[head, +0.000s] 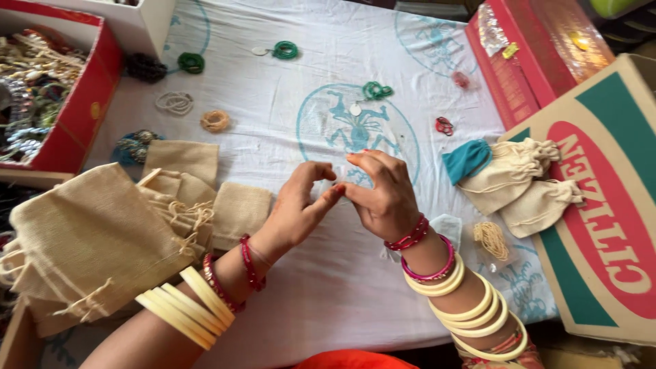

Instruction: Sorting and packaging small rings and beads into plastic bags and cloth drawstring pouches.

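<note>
My left hand (pixel 297 205) and my right hand (pixel 384 193) meet fingertip to fingertip over the middle of a white printed cloth (pixel 301 287). The fingers pinch together at one spot; whatever sits between them is too small to make out. Both wrists wear red and cream bangles. A pile of beige drawstring pouches (pixel 102 232) lies just left of my left arm. A small clear packet (pixel 447 229) and a coil of cream beads (pixel 490 238) rest right of my right wrist.
Green bangle sets (pixel 285 49) (pixel 376 89) (pixel 191 63), cream and tan rings (pixel 175 102) (pixel 215 121) and red rings (pixel 444 126) dot the cloth. A red box of jewellery (pixel 89 102) stands left. Filled pouches (pixel 512 174), a red box (pixel 526 61) and a cardboard carton (pixel 601 205) crowd the right.
</note>
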